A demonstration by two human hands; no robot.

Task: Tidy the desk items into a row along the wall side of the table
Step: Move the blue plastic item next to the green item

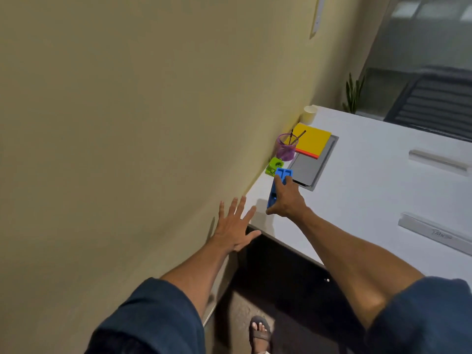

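Observation:
My right hand [287,199] grips a blue plastic organizer [279,178], held tilted on edge over the white table [357,195] close to the wall. Just beyond it along the wall sit a small green gadget [274,166], a purple mesh pen cup [286,148] with two pens, a yellow notebook [313,143] lying on a grey folder [309,167], and a pale paper cup [310,114]. My left hand [236,226] is spread open in the air by the table's near corner, against the wall, holding nothing.
The beige wall [127,123] runs along the table's left side. Two grey ruler-like strips [438,159] [434,232] lie on the right part of the table. A plant [353,94] and a dark chair [434,103] stand beyond the far edge. My sandalled foot [259,333] is on the floor below.

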